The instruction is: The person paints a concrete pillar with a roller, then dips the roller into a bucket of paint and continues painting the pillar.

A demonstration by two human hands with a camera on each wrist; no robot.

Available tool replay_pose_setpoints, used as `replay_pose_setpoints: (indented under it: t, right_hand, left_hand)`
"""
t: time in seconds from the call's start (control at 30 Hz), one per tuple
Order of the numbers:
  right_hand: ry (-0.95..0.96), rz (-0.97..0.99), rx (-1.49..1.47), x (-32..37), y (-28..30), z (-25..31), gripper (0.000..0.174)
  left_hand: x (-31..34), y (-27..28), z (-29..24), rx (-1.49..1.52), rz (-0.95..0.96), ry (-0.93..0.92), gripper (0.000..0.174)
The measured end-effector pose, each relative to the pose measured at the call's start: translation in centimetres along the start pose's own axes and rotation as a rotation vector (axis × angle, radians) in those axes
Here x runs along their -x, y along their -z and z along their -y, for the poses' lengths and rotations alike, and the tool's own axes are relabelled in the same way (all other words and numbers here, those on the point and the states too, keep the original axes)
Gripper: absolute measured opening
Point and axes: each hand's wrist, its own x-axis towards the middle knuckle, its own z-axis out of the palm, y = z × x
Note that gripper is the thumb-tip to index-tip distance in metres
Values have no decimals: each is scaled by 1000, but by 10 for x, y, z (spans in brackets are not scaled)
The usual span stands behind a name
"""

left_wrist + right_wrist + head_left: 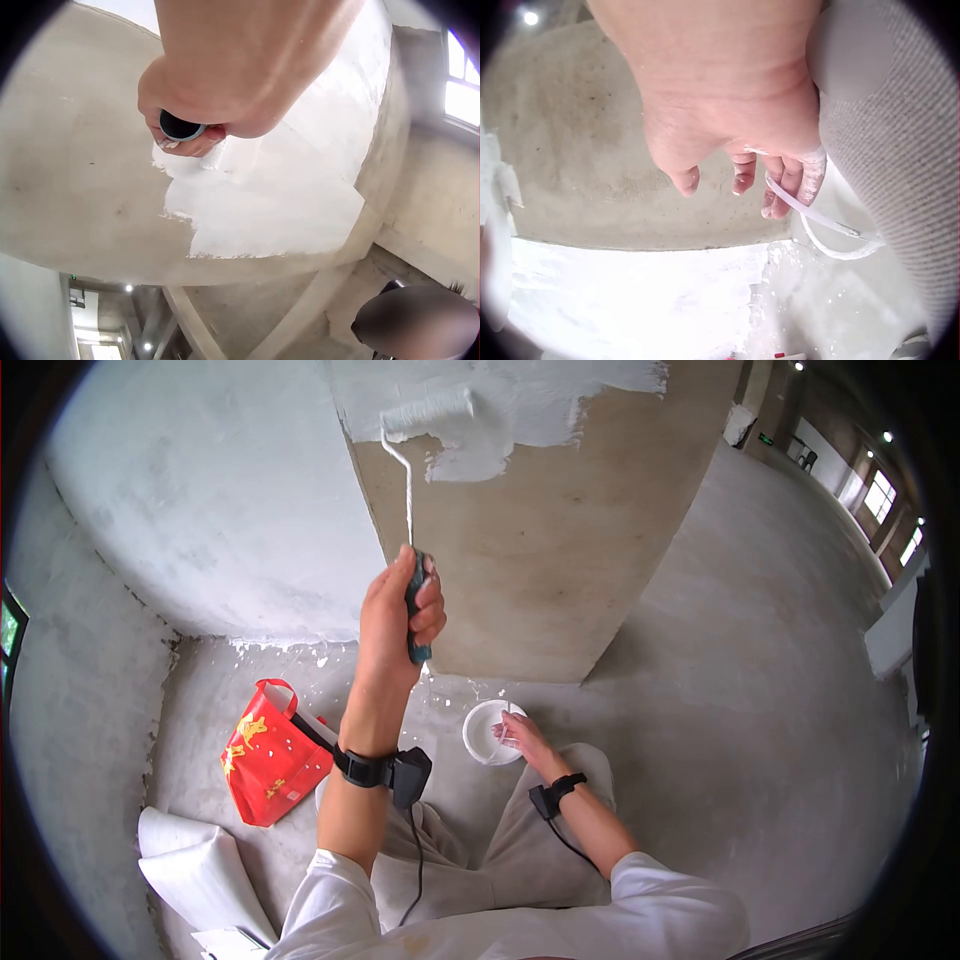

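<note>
In the head view my left hand [400,605], arm stretched out ahead, grips the dark green handle [417,610] of a paint roller. Its white-coated roller sleeve [430,414] lies against the panel's surface, at the lower edge of the wet white coat [540,400]. The left wrist view shows the handle's round butt end [181,126] poking out of the fist. Low down, my right hand [522,735] is at the rim of a white bucket [480,751]. Its white-smeared fingers [742,176] hang loosely bent, and the bucket's pale bail handle [810,213] lies against some of them.
A red bag [270,760] with yellow figures stands on the floor at left, beside a folded white sheet [195,860]. White splashes dot the concrete floor along the wall's foot. My bent knee [585,770] is close by the bucket.
</note>
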Motion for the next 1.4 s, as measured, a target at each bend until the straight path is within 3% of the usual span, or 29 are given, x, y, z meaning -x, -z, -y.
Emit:
replay_pose_setpoints:
  t: [0.23, 0.7, 1.03, 1.4]
  right_hand:
    - [-9, -1, 4, 1, -2, 2, 35]
    - [-16, 7, -3, -2, -9, 3, 34]
    - [-19, 9, -12, 2, -9, 6, 32]
    - [-25, 6, -7, -2, -17, 8, 32]
  left_hand:
    - [-12, 11, -15, 88, 90, -31, 30]
    - [6, 60, 31, -37, -42, 81, 28]
    - [4, 54, 4, -104, -59, 39, 29]
    - [8, 50, 24, 29, -30, 37, 29]
